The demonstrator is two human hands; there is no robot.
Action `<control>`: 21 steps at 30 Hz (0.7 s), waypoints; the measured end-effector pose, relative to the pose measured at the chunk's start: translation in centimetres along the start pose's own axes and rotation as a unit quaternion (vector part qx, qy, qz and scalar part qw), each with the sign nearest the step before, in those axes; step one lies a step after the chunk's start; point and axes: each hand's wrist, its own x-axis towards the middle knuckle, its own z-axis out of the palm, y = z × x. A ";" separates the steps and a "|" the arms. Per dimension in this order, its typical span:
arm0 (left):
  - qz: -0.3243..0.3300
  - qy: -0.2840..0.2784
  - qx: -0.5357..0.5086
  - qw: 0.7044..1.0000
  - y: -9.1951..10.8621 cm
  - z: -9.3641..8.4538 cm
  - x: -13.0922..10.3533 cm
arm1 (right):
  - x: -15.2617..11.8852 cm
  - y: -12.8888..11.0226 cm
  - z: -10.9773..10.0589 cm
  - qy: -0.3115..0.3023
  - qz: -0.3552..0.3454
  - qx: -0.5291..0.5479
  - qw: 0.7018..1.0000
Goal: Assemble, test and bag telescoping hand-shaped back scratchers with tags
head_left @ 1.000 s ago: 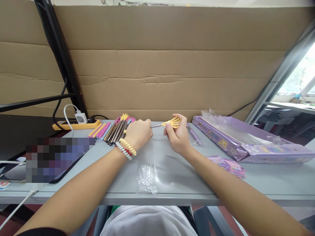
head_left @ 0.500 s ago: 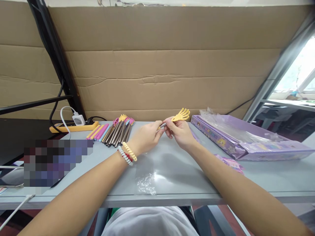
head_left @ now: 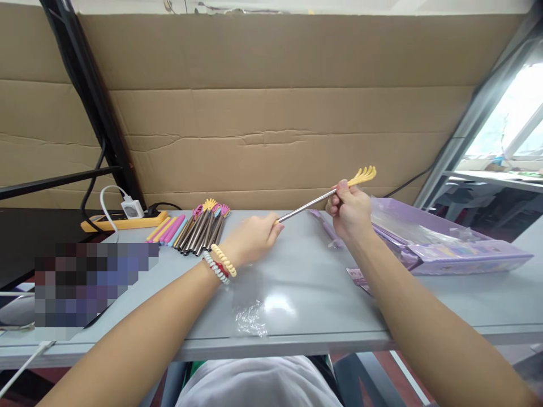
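Observation:
A yellow hand-shaped back scratcher (head_left: 309, 206) with a thin metal rod stretches between my hands above the grey table. My left hand (head_left: 255, 237), bracelets on its wrist, is closed on the handle end, where a bit of yellow shows. Near the yellow claw head, my right hand (head_left: 350, 209) pinches the other end. Several back scratchers with metal rods and coloured heads (head_left: 201, 229) lie in a bunch left of my left hand. Beside them are several pink, yellow and blue sticks (head_left: 172, 230).
At the right stands an open purple box (head_left: 470, 260) with clear plastic in it. Purple packets (head_left: 326, 229) lie near my right arm. A crumpled clear bag (head_left: 251, 319) is at the front edge. Back left is a yellow power strip (head_left: 123, 221) with a white charger.
My right hand has moved right and slightly up with the yellow claw head, and the metal rod between my hands now shows much longer. My left hand has stayed nearly in place.

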 end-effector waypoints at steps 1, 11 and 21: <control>-0.002 0.004 -0.006 1.000 0.0 0.2 0.0 | 0.0 -0.1 0.0 0.001 -0.004 0.008 1.000; 0.009 0.044 -0.088 0.995 0.3 1.6 -0.2 | -4.3 3.4 3.0 -0.249 0.121 0.004 0.961; 0.030 0.012 -0.396 0.918 1.5 2.5 0.1 | -5.6 1.5 3.7 -0.232 0.163 0.091 0.955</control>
